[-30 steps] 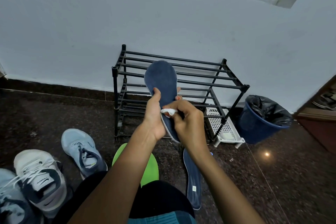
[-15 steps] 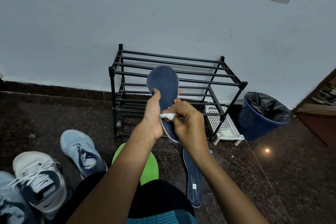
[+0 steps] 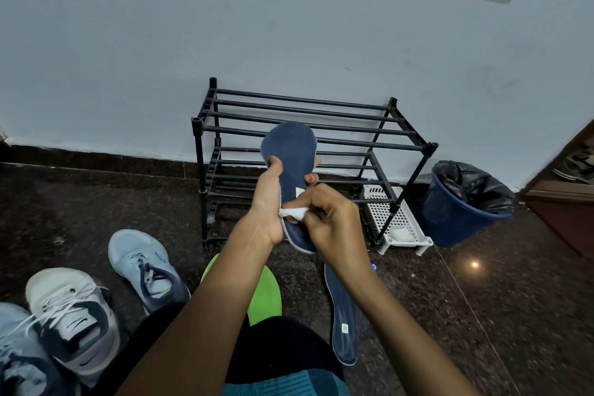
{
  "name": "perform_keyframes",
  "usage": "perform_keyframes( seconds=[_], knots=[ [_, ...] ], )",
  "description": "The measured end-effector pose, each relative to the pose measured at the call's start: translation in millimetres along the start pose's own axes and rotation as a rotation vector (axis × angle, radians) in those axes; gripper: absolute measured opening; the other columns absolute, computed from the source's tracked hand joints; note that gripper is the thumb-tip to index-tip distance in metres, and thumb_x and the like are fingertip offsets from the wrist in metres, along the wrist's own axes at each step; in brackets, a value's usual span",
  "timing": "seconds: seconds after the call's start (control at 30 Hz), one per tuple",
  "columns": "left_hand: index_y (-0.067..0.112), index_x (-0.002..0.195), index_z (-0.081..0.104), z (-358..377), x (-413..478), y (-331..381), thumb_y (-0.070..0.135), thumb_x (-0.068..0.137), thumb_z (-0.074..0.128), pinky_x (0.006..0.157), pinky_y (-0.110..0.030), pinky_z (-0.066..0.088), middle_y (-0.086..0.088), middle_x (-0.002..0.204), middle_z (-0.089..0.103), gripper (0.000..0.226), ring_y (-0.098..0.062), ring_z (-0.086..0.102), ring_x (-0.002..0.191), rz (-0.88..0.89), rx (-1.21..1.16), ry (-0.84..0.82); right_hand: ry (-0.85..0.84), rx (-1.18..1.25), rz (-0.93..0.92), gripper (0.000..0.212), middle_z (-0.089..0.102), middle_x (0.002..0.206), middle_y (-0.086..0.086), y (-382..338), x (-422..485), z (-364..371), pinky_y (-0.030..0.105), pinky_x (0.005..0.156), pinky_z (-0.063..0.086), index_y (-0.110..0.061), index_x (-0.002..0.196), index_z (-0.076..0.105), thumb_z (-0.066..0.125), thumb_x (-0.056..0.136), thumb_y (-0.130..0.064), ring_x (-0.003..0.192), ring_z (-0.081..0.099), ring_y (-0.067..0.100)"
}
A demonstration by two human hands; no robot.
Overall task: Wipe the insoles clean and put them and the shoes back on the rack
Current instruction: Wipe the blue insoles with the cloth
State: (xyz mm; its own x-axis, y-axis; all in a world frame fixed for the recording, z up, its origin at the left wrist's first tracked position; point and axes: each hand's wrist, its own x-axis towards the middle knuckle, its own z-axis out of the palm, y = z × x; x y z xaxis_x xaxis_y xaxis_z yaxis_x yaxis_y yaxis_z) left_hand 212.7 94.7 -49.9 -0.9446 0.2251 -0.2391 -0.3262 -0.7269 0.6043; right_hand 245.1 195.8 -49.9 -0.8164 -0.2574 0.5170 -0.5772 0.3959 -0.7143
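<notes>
- A white-and-grey lace-up sneaker [image 3: 74,315] and a pale blue lace-up sneaker [image 3: 144,264] stand on the dark speckled stone floor [image 3: 96,196].
- A lime-green foam insole [image 3: 265,296] lies partly under the left forearm.
- The left hand [image 3: 268,202] grips a dark blue fabric insole [image 3: 292,154], raised before the black metal-bar shoe rack [image 3: 369,142].
- The right hand [image 3: 334,219] pinches a small white wipe [image 3: 294,212] against the held insole.
- A second dark blue insole [image 3: 342,315] lies flat on the floor.
- A blue plastic bin with black liner [image 3: 463,206] stands just right of the rack.

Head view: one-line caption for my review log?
Left hand holds a navy insole before the black shoe rack; right hand presses a white wipe on it.
</notes>
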Motion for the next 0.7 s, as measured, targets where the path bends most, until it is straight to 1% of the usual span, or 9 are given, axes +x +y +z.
perform_keyframes(
  seconds=[0.1,0.2,0.3,0.37,0.47,0.53,0.6,0.63,0.7],
  knots=[
    [0.005,0.108,0.062,3.1,-2.2,-2.4,0.057,0.096,0.023,0.069,-0.029,0.053,-0.009,0.091,0.068,0.066,-0.019,0.066,0.077,-0.028,-0.002,0.028,0.062,-0.037,0.017,0.028,0.063,0.075,0.007,3.4,16.6,1.4,0.007,0.067,0.039,-0.001,0.071,0.067,0.051,0.064,0.021,0.07,0.054,0.007],
    [0.005,0.103,0.063,0.9,-1.8,-2.3,0.056,0.096,0.024,0.063,-0.027,0.055,-0.008,0.086,0.07,0.066,-0.019,0.069,0.07,-0.025,-0.02,0.022,0.07,-0.032,0.044,0.03,0.061,0.073,0.0,2.9,18.7,4.4,0.005,0.064,0.037,-0.004,0.073,0.068,0.053,0.066,0.021,0.069,0.053,-0.001],
    [0.004,0.105,0.062,-0.4,-1.7,1.7,0.057,0.096,0.02,0.053,-0.021,0.053,-0.004,0.077,0.06,0.068,-0.016,0.06,0.059,0.002,-0.055,0.026,0.038,-0.022,0.03,0.031,0.064,0.076,0.004,-0.2,6.2,5.2,0.005,0.067,0.037,-0.006,0.076,0.071,0.056,0.067,0.02,0.077,0.056,0.006],
    [0.004,0.113,0.057,-3.3,1.2,4.3,0.059,0.095,0.016,0.049,-0.017,0.044,-0.001,0.068,0.048,0.071,-0.012,0.047,0.051,0.021,-0.063,0.001,-0.003,0.014,0.034,0.032,0.064,0.077,0.003,-3.0,-7.3,3.6,0.011,0.065,0.041,-0.009,0.077,0.072,0.057,0.067,0.018,0.075,0.057,0.01],
    [0.006,0.113,0.055,-5.5,5.0,3.3,0.06,0.095,0.014,0.048,-0.018,0.04,0.001,0.065,0.045,0.07,-0.011,0.042,0.049,0.005,-0.074,-0.046,-0.016,0.052,0.045,0.032,0.064,0.076,-0.001,-4.0,-18.9,0.8,0.016,0.064,0.044,-0.011,0.077,0.073,0.058,0.068,0.016,0.073,0.058,0.009],
    [0.006,0.112,0.056,-5.2,5.4,1.4,0.06,0.095,0.015,0.052,-0.021,0.04,0.001,0.068,0.046,0.07,-0.011,0.043,0.052,-0.001,-0.056,-0.042,0.006,0.04,0.038,0.033,0.064,0.078,-0.001,-2.1,-14.5,1.0,0.014,0.068,0.044,-0.01,0.077,0.072,0.055,0.067,0.017,0.076,0.059,0.009],
    [0.007,0.107,0.06,-1.6,2.9,-0.4,0.059,0.095,0.018,0.062,-0.025,0.043,-0.001,0.076,0.053,0.068,-0.013,0.05,0.061,-0.004,-0.031,-0.02,0.061,-0.01,0.033,0.032,0.062,0.079,-0.003,1.2,-2.8,1.7,0.01,0.073,0.042,-0.007,0.077,0.071,0.054,0.067,0.019,0.083,0.06,0.011],
    [0.007,0.103,0.062,0.5,1.5,-1.5,0.058,0.096,0.019,0.068,-0.028,0.045,-0.004,0.08,0.059,0.067,-0.016,0.058,0.066,-0.005,-0.033,-0.011,0.098,-0.042,0.038,0.031,0.061,0.078,-0.003,4.2,4.9,1.3,0.008,0.073,0.041,-0.006,0.077,0.07,0.055,0.068,0.019,0.081,0.059,0.01],
    [0.004,0.094,0.064,1.1,0.1,-3.5,0.056,0.096,0.021,0.071,-0.035,0.047,-0.01,0.079,0.069,0.067,-0.022,0.068,0.066,0.004,-0.025,0.008,0.15,-0.075,0.061,0.029,0.062,0.077,-0.001,8.2,18.0,-0.3,0.003,0.067,0.038,-0.004,0.077,0.07,0.056,0.069,0.019,0.07,0.055,0.003]
  ],
)
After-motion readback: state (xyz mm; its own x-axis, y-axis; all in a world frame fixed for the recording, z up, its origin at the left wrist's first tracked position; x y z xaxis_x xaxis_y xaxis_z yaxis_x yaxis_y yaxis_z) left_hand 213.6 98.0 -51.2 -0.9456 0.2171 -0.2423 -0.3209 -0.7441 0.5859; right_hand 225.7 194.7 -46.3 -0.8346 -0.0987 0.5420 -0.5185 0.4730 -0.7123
